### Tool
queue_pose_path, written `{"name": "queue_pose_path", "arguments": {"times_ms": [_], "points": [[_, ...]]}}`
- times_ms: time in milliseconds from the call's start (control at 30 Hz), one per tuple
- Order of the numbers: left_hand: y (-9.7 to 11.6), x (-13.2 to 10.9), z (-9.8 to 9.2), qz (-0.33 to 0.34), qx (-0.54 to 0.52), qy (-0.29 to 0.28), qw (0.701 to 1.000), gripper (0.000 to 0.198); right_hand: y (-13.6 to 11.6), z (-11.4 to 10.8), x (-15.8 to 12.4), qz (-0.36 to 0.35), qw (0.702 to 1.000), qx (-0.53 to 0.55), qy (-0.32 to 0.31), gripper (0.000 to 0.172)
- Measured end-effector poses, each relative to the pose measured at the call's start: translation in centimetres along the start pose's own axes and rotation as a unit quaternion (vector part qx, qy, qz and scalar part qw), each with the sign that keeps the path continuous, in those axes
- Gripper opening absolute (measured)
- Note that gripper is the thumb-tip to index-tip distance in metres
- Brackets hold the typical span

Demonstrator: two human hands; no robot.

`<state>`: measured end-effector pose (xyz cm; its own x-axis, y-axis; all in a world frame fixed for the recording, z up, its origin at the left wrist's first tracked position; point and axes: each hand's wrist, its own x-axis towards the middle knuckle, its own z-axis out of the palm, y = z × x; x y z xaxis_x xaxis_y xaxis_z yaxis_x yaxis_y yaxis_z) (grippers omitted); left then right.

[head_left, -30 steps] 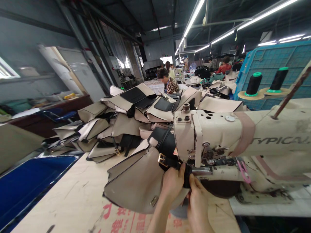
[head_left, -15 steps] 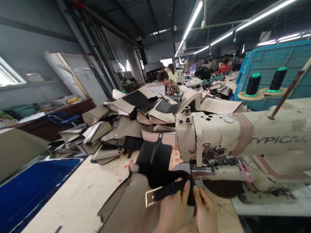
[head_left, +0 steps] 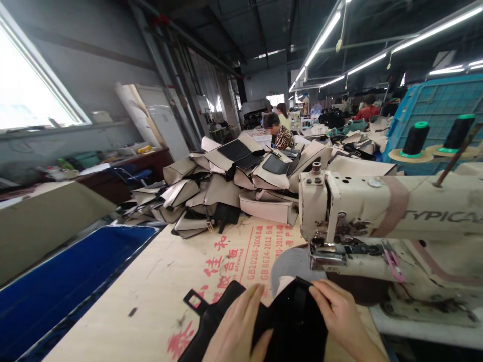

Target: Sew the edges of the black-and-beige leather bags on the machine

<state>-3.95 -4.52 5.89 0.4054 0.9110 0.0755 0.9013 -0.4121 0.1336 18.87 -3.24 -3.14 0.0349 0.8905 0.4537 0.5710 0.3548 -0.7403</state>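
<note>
A black leather-like handbag (head_left: 298, 306) lies low in the view over the plywood table, its dark inside or lining facing me. At its left a black tab with a rectangular cut-out (head_left: 195, 301) sticks out. My left hand (head_left: 241, 322) grips the left part of the bag, fingers over it and thumb apart below. With thumb and fingers, my right hand (head_left: 339, 314) pinches the upper right edge. Just beyond the hands stands the sewing machine (head_left: 350, 206), its narrow arm and work point close to the bag. The bag's lower part is out of frame.
Beige and black bags (head_left: 222, 191) are heaped at the table's back. A blue-lined bin (head_left: 90, 266) adjoins the left edge of the plywood table (head_left: 151, 301). Black thread cones (head_left: 415, 138) and a blue crate (head_left: 437, 110) stand at right. Seated people (head_left: 283, 136) are far off.
The bag has been turned: its beige side and gold buckle faced up before, black now shows. My hands have moved apart, the right to the upper edge. The view has swung left.
</note>
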Motion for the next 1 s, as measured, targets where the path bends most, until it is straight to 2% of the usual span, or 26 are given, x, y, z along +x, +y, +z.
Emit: {"name": "queue_pose_path", "arguments": {"times_ms": [67,167,267,400,500,600,667,733,833,900,1000], "points": [[1.2,2.5,1.2,0.017,0.032,-0.038,0.999,0.062,-0.1,-0.3,0.2,-0.024,0.999,-0.019,-0.02,0.024],[1.5,5.8,2.6,0.013,0.039,-0.116,0.992,0.061,-0.6,-0.9,0.6,-0.049,0.995,-0.029,-0.08,0.025],[0.7,8.8,1.7,0.058,0.025,-0.165,0.984,0.063,-1.0,-1.5,1.3,-0.052,0.992,-0.022,-0.109,0.026],[0.5,13.3,-1.5,0.174,0.06,-0.169,0.968,0.06,-0.3,-1.3,2.2,0.01,0.998,0.051,-0.028,0.024],[1.6,15.9,-2.1,0.218,0.121,-0.182,0.951,0.064,1.0,-0.2,2.4,0.075,0.991,0.109,0.026,0.026],[2.5,16.6,-0.5,0.224,0.128,-0.17,0.951,0.063,2.2,0.8,2.3,0.095,0.987,0.12,0.053,0.025],[2.5,16.4,0.8,0.238,0.062,-0.136,0.96,0.057,2.5,1.1,2.1,0.082,0.99,0.103,0.048,0.024],[2.1,16.1,1.6,0.251,-0.028,-0.139,0.958,0.054,2.5,0.9,2.0,0.057,0.995,0.076,0.027,0.024],[1.2,16.2,1.2,0.249,-0.133,-0.236,0.93,0.053,2.2,0.1,2.2,0.02,0.998,0.041,-0.032,0.025],[0.7,16.2,0.3,0.254,-0.187,-0.277,0.908,0.051,2.1,-0.4,2.6,0.015,0.998,0.031,-0.057,0.026],[0.4,15.6,-0.6,0.268,-0.274,-0.258,0.887,0.043,1.8,-1.0,3.5,0.029,0.997,0.038,-0.068,0.027]]}}
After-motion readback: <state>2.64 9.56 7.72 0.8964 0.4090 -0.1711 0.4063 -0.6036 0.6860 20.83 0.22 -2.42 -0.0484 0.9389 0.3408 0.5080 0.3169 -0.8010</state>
